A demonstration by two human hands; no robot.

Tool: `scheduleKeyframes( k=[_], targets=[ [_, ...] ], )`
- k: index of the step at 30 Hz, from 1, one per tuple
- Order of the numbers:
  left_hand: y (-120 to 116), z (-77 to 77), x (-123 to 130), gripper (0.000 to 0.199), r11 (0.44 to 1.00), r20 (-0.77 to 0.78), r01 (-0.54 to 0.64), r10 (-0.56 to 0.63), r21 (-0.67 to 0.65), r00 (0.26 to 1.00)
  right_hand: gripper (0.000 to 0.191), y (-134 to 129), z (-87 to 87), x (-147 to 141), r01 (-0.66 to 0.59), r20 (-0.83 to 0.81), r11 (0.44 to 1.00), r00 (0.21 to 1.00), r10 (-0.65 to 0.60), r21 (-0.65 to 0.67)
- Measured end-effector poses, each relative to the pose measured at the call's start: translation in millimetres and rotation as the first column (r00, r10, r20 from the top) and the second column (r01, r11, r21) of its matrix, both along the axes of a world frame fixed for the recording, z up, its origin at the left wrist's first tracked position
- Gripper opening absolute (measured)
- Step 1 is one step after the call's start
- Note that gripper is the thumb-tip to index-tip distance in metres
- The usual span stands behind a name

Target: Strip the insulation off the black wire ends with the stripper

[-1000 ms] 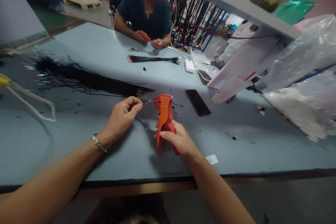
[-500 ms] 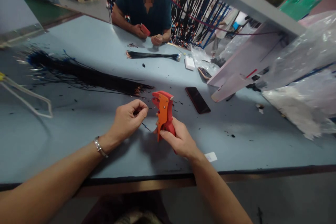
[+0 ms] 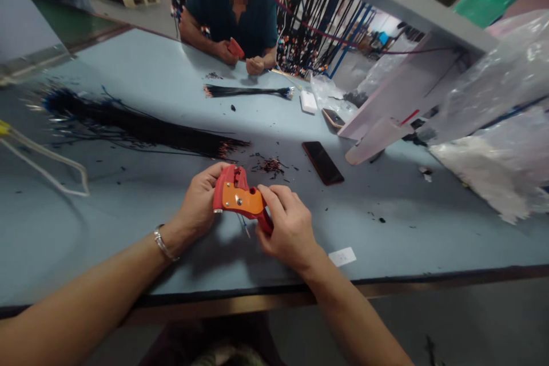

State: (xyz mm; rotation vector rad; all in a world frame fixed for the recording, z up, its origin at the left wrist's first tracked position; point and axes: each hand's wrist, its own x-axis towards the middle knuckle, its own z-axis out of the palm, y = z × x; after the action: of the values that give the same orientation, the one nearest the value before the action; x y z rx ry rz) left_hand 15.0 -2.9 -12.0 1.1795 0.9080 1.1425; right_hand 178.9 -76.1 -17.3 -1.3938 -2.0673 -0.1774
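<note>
My right hand [image 3: 289,226] is wrapped around the handles of a red and orange wire stripper [image 3: 240,200], which is turned sideways above the table. Behind the tool's head, my left hand [image 3: 198,197] is closed, its fingertips partly hidden. A thin wire [image 3: 246,227] with a bluish, pale-tipped end hangs below the stripper; the left fingers pinch this wire, though the grip itself is covered. Just beyond the tool lies a small pile of black and copper-coloured scraps [image 3: 272,166]. A long bundle of black wires [image 3: 163,131] with copper ends stretches across the table's left side.
Across the table [image 3: 163,257] a co-worker [image 3: 234,17] holds a red tool. A smaller wire bundle [image 3: 249,91], a white box [image 3: 307,102] and phones, one a dark phone [image 3: 322,162], lie farther back. A shelf post [image 3: 381,137] and plastic bags [image 3: 493,143] occupy the right.
The wire stripper has swung from upright to sideways, its head moving left to my left hand. My right hand has rotated with it. The scrap pile behind now shows.
</note>
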Motion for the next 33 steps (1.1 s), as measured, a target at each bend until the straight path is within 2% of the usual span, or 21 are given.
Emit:
scheduleKeyframes(
  k=[3, 9, 14, 22, 33],
  targets=[
    [0.2, 1.0, 1.0, 0.02, 0.999, 0.064, -0.004, 0.007, -0.05, 0.998, 0.051, 0.9, 0.0, 0.5, -0.012, 0.043, 0.998, 0.999, 0.009, 0.068],
    [-0.2, -0.2, 0.3, 0.011, 0.996, -0.019, 0.086, -0.086, -0.029, 0.996, 0.048, 2.1, -1.5, 0.8, -0.045, 0.07, 0.99, 0.997, 0.036, 0.134],
    [-0.5, -3.9, -0.8, 0.016, 0.991, -0.009, 0.123, -0.123, 0.055, 0.992, 0.048, 3.4, -1.1, 0.5, -0.029, 0.059, 0.989, 0.998, 0.021, 0.142],
    [-3.6, 8.4, 2.4, 0.018, 0.993, -0.099, 0.11, -0.105, 0.049, 0.99, 0.043, 5.1, 0.1, 4.3, 0.008, 0.008, 0.994, 1.0, -0.009, 0.112],
    [-1.9, 7.3, -0.4, 0.014, 0.975, -0.217, 0.191, -0.163, 0.116, 0.963, 0.042, 5.8, -1.3, 4.7, 0.022, 0.002, 0.993, 1.0, -0.022, 0.117]
  ],
)
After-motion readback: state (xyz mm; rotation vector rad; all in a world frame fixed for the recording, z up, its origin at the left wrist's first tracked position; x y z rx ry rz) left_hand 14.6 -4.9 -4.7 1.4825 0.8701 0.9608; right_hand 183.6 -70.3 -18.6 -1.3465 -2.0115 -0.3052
